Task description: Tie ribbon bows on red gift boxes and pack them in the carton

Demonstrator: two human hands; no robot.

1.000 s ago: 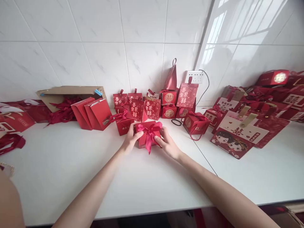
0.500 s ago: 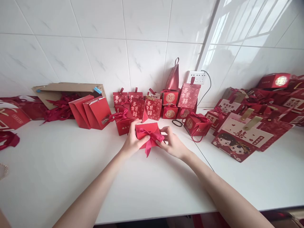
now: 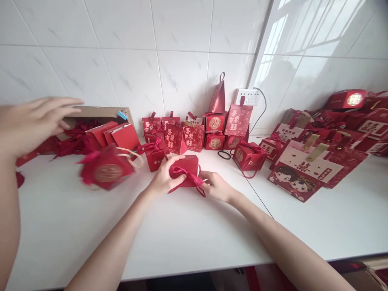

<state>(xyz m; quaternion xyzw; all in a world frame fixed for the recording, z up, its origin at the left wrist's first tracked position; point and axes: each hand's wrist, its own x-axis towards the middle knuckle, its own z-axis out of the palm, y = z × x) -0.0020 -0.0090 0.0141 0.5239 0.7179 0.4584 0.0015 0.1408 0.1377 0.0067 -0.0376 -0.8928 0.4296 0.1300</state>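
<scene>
A small red gift box point(image 3: 188, 162) sits on the white table between my hands, its rope handle showing at the right. A magenta ribbon point(image 3: 188, 176) is tied in a bow across its near side. My left hand point(image 3: 166, 177) is closed around the box's left side, with the thumb pressed on the ribbon. At the right, my right hand point(image 3: 218, 186) pinches the ribbon's loose end. Just behind my left hand stands another red box with a bow point(image 3: 155, 155).
A co-worker's hand point(image 3: 45, 119) reaches in from the left, above a blurred red box point(image 3: 107, 167) with a gold emblem. Several gift boxes point(image 3: 194, 137) line the back by a power strip point(image 3: 247, 97). Flat gift bags point(image 3: 298, 173) and piled boxes fill the right. A cardboard box point(image 3: 131, 115) holds ribbons.
A co-worker's hand has come in at the left, and a blurred red box now appears there. The box between my hands has turned a little, and my right hand has shifted onto the ribbon's end.
</scene>
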